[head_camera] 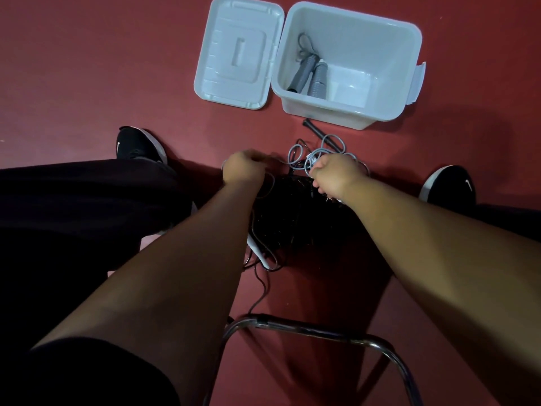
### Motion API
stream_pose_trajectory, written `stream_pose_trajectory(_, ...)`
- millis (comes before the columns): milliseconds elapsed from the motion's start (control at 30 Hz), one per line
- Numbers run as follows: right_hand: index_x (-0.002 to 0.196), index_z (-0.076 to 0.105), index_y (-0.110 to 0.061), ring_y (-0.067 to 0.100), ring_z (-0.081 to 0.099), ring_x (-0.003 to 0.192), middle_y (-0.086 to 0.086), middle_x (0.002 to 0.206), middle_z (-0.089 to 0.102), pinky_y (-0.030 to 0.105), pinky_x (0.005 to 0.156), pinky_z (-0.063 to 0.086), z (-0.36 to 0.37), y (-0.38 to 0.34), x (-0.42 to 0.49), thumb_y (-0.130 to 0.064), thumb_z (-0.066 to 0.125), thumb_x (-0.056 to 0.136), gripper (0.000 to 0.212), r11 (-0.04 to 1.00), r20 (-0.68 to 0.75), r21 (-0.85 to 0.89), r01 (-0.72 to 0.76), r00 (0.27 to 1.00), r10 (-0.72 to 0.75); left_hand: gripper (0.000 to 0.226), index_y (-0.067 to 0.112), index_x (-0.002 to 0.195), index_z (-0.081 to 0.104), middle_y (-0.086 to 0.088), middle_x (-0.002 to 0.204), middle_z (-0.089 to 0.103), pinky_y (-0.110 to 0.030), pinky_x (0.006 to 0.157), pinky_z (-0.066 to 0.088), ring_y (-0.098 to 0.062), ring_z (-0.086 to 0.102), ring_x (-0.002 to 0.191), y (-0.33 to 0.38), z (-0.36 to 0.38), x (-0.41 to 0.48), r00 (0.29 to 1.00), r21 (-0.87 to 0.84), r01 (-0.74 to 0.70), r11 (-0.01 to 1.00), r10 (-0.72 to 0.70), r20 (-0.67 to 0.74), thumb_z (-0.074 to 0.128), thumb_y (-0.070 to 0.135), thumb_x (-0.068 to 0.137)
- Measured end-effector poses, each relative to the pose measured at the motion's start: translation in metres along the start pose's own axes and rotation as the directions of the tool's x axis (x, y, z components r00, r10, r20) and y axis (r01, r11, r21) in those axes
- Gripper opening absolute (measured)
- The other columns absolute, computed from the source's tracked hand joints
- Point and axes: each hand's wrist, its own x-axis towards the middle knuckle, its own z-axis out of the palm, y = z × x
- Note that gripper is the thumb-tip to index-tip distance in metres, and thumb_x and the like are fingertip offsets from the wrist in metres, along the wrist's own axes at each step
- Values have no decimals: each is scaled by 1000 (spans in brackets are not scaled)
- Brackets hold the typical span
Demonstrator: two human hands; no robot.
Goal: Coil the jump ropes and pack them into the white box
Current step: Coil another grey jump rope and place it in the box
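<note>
One rope [307, 73] is packed in the white box [336, 112] while a grey rope [317, 153] is gripped by the left hand [243, 168] and right hand [336, 177], with a black tangle [292, 206] left uncoiled.

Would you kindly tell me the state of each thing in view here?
White plastic box: open, one grey-handled jump rope inside.
White plastic lid: off, inside up beside the box.
Left hand: pinches the grey cord.
Right hand: grips the grey loops.
Grey cord jump rope: partly looped, in both hands.
Black tangled ropes: uncoiled, on the floor.
</note>
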Motion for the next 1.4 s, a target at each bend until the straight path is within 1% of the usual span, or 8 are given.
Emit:
stream_pose_trajectory(167,87,73,-14,34,76,80,10,84,78,50,75,66,-16,-15,-12,-15,54,94,21,997,-25,71,1,1000,1,35,24,128,67,9,104,72,-23,85,50,-11,69,93,22,-24,1,992,-143,-77,987,61,-110,66,13,95)
stream_pose_trajectory(300,94,66,-14,18,60,59,5,76,68,30,52,51,-32,-39,-33,-11,55,104,15,904,17,417,-90,996,92,19,15,108,77,4,98,77,-13,76,56,11,66,66,44,-48,-6,972,-147,-228,962,233,19,72,3,94)
stream_pose_trajectory(433,114,67,-16,17,59,61,5,90,67,28,49,51,-59,-66,-57,-11,55,106,15,845,-15,532,-46,998,64,14,18,102,79,0,88,78,-18,70,53,-8,62,69,68,-74,-27,941,-82,-326,942,331,66,71,8,96)
stream_pose_trajectory(767,162,33,-50,21,67,109,1,151,52,31,81,54,-124,-95,-141,-20,81,86,95,943,-111,110,314,947,-302,15,7,109,76,-3,80,69,-27,64,54,-13,61,66,154,-158,-113,822,-247,-531,811,564,86,63,7,102)
stream_pose_trajectory(1067,163,31,-44,17,54,125,-6,142,47,29,100,43,-170,-116,-228,-33,94,79,105,869,-271,81,489,850,-453,15,14,107,71,0,92,74,-34,75,58,-14,72,79,224,-227,-227,691,-455,-626,633,721,52,56,11,107)
stream_pose_trajectory(1233,155,47,-23,7,61,119,-5,132,64,8,90,46,-187,-129,-265,-7,84,90,77,778,-277,186,600,792,-545,17,11,119,69,-1,99,73,-32,73,61,-16,72,84,252,-261,-280,667,-631,-576,520,745,6,56,14,109)
stream_pose_trajectory(1333,119,71,-21,8,67,94,0,109,76,7,76,49,-193,-138,-286,-6,71,100,24,794,-298,194,576,806,-512,18,8,122,69,-2,101,75,-40,83,63,-19,74,89,262,-282,-295,676,-717,-524,460,736,-22,60,12,106)
stream_pose_trajectory(1400,102,75,-21,7,65,80,-3,96,79,9,65,48,-199,-144,-300,-13,64,105,15,811,-312,163,562,809,-497,20,7,123,70,-3,101,76,-42,86,63,-18,75,89,264,-292,-296,714,-781,-461,421,699,-45,62,11,105)
